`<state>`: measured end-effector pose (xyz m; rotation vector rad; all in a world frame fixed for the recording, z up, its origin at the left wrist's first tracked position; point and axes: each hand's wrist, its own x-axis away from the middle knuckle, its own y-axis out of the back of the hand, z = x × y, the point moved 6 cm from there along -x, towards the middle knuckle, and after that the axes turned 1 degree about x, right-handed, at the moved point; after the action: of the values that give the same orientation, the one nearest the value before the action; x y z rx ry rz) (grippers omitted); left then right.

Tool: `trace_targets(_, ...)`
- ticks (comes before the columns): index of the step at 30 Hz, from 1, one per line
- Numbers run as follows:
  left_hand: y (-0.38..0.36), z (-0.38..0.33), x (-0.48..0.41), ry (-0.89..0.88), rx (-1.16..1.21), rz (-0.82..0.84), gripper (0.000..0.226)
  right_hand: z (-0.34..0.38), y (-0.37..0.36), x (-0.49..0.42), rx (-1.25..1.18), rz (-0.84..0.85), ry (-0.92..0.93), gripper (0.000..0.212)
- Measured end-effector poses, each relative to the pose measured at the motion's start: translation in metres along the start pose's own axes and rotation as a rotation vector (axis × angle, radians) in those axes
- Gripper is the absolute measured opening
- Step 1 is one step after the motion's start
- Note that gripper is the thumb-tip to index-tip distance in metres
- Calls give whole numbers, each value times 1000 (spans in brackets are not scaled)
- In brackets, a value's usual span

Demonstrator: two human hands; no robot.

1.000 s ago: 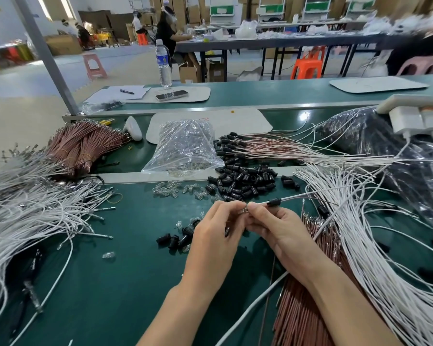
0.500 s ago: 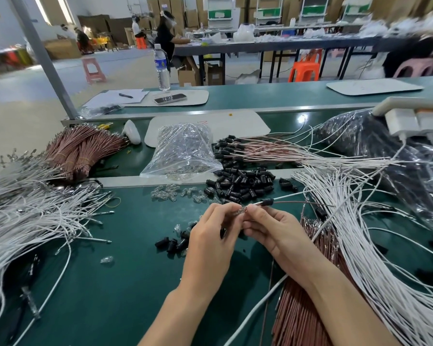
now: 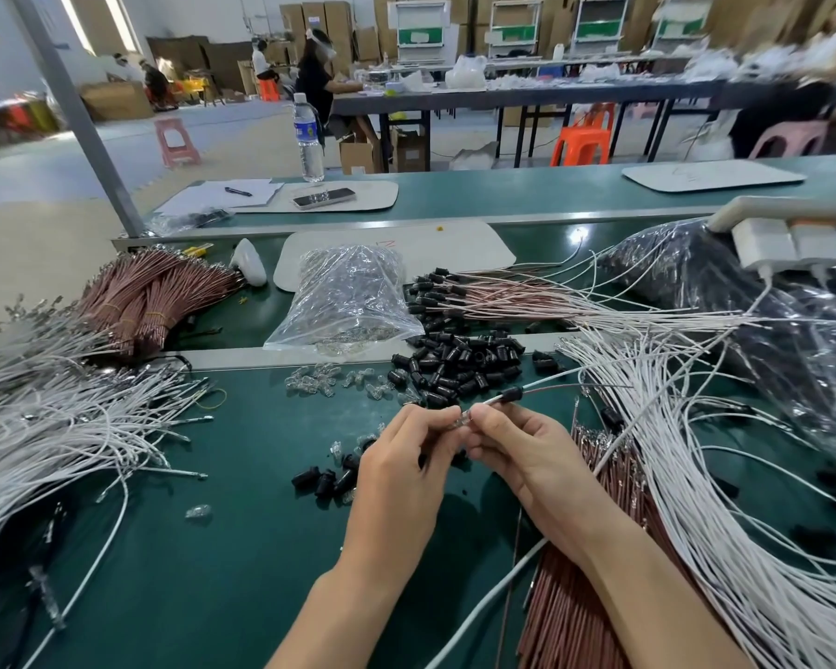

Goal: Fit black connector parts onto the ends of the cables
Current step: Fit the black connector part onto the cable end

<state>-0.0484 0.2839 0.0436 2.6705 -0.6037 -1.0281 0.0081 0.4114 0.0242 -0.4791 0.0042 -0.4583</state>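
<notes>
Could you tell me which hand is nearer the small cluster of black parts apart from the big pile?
Left. The left hand is just right of the cluster; the right hand lies farther right, beyond it.

Left hand (image 3: pixel 397 470), right hand (image 3: pixel 527 458), fingertips (image 3: pixel 479 418) pinched together

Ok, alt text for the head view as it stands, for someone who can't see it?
Left hand and right hand pinch the end of a white cable over a green bench, a small clear part between their fingertips and a black connector part on the cable beyond. A pile of black connector parts lies behind, loose white cables on both sides.
</notes>
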Motion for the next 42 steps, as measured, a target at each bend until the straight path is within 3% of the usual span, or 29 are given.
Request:
trace_targets(7,4,1,-4,3,14,-60,17,1,-3,0,3,38,-7,32)
trace_targets(11,8,6,-6,63,28,-100,13,5,10,-3,-140,-92,10,46)
trace_targets(18,5,6,-5,87,55,-52,12,5,14,-3,-225,-137,-8,19)
trace_targets(25,-2,3,-3,28,55,9,18,1,2,-2,-92,-32,-30,32)
trace_targets(37,-1,11,0,98,187,-8,22,-1,-4,1,-24,13,-30,27)
trace_targets(42,2,9,-4,68,97,-6,22,2,-5,3,-33,-1,-10,21)
